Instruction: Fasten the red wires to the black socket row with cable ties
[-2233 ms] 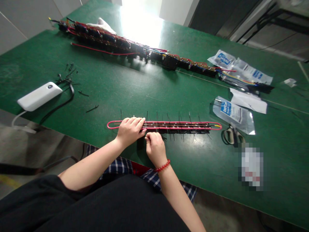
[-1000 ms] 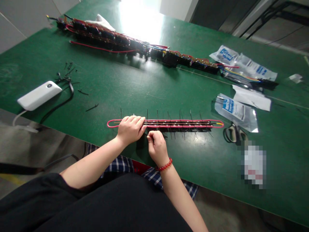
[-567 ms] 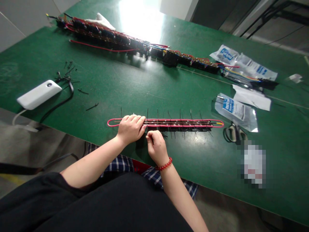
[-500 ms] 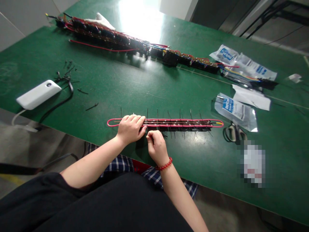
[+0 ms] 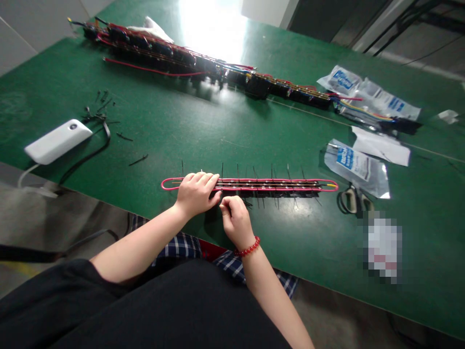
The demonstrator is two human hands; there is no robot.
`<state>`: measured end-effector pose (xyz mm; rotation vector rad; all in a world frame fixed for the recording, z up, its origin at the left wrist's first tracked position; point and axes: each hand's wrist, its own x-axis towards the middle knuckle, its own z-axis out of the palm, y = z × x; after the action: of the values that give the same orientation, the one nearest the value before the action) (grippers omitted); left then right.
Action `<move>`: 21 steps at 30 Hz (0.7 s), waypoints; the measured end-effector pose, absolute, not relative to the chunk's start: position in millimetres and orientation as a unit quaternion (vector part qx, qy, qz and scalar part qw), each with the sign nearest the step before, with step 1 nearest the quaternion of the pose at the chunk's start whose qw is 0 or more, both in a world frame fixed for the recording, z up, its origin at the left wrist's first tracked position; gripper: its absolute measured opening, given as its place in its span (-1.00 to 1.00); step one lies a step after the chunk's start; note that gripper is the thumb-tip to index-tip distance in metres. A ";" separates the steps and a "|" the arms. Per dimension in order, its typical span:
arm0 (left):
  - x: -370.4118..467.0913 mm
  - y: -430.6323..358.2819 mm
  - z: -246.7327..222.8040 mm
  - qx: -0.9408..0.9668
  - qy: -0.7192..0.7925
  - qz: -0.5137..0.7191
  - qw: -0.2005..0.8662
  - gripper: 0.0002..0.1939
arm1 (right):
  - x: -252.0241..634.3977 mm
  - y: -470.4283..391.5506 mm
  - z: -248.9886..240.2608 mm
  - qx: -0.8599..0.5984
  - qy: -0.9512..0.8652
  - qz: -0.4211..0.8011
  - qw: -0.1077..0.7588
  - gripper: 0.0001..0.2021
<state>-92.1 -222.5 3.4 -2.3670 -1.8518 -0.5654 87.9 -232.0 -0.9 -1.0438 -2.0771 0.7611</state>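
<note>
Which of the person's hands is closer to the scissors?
Right. The right hand sits nearer the scissors, which lie far off to its right; the left hand rests beyond it on the red-wired strip.

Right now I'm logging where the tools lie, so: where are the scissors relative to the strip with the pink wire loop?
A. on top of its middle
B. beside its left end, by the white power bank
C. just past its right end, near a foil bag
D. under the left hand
C: the scissors lie just beyond the right end of the strip with the pink wire loop, below a foil bag; the left hand rests on the strip's left part.
</note>
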 end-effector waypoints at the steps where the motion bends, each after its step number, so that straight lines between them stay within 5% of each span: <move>1: -92.2 -222.5 3.2 -0.774 -0.605 -0.185 0.042 -0.54 | 87.8 -231.8 -1.2 -0.400 -0.799 0.294 0.339 -0.87; 21: -92.1 -222.5 3.6 -0.775 -0.602 -0.184 0.052 -0.59 | 87.9 -229.8 -2.3 -0.391 -0.802 0.315 0.325 -0.87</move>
<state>-92.1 -222.5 3.6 -2.3577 -1.8327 -0.5597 87.9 -229.8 -2.3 -1.0254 -2.1017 0.8250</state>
